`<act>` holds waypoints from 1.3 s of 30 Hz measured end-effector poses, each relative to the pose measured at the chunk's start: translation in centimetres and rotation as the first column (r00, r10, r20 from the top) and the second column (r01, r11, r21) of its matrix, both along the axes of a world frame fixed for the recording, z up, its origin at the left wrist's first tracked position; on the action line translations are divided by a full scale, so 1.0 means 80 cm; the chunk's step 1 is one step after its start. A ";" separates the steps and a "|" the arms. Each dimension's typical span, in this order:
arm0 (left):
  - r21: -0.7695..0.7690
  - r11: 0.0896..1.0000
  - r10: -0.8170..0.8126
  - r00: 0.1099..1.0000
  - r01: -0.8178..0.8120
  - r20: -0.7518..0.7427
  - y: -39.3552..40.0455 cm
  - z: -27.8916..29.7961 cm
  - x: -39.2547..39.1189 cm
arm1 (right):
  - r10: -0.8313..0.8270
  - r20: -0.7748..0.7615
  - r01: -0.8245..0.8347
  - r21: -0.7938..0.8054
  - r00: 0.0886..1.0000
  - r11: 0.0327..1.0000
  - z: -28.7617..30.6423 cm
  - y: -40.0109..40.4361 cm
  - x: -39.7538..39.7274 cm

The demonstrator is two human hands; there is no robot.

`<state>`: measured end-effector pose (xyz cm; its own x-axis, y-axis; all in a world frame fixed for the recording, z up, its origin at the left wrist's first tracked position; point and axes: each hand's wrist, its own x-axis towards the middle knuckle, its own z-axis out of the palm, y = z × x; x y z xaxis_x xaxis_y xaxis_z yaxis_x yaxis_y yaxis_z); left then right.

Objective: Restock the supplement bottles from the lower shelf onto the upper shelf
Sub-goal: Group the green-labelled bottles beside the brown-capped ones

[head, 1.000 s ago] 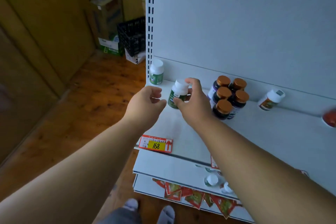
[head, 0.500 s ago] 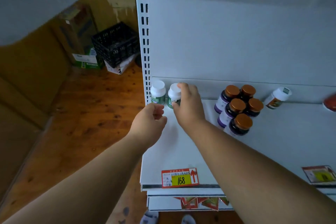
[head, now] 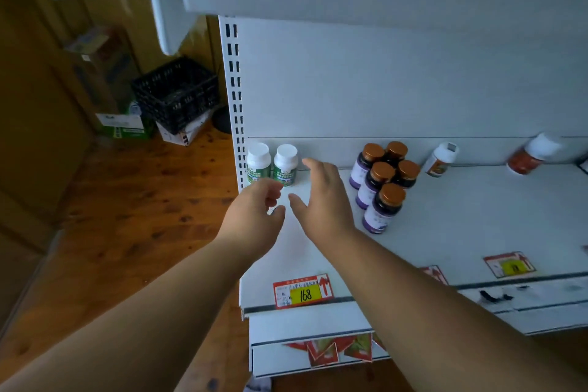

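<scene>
Two white-capped bottles with green labels stand upright side by side at the back left corner of the white shelf [head: 451, 232]: one [head: 258, 163] by the upright, the other [head: 285, 165] just right of it. My right hand [head: 321, 197] hovers open just right of and in front of the second bottle, apart from it. My left hand [head: 257, 216] is loosely curled and holds nothing, in front of the two bottles. A cluster of several dark bottles with copper caps [head: 383, 183] stands to the right of my right hand.
A white bottle [head: 440, 158] leans against the back panel; a red bottle with a white cap [head: 531, 157] lies tilted further right. A yellow price tag reading 168 [head: 302, 291] sits on the shelf edge. A black crate [head: 176, 94] and cardboard boxes [head: 105, 73] stand on the wooden floor at left.
My right hand set the green-label bottle beside the first one at the back, let go and drew back open. The camera tilted, showing an upper shelf's underside.
</scene>
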<state>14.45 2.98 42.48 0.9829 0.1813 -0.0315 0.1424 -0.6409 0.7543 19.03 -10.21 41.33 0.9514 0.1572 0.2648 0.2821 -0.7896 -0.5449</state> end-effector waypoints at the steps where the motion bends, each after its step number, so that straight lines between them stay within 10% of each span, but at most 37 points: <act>1: 0.023 1.000 -0.007 1.000 0.006 0.024 -0.006 0.003 -0.009 | 0.014 0.018 -0.014 0.004 1.000 1.000 0.002 -0.007 -0.012; 18: -0.033 0.999 0.030 0.997 -0.028 0.066 -0.263 -0.066 -0.211 | 0.131 0.041 -0.134 0.083 0.990 0.987 -0.040 -0.280 -0.227; 39: -0.108 0.994 -0.047 0.943 0.012 -0.331 -0.387 -0.411 -0.121 | -0.089 -0.452 0.038 -0.121 0.888 0.992 -0.414 -0.404 -0.148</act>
<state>4.80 -27.95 9.61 0.9180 0.1308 -0.3744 0.3786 -0.5699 0.7293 7.17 -42.50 8.19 0.9719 0.0952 -0.2152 -0.0297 -0.8576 -0.5134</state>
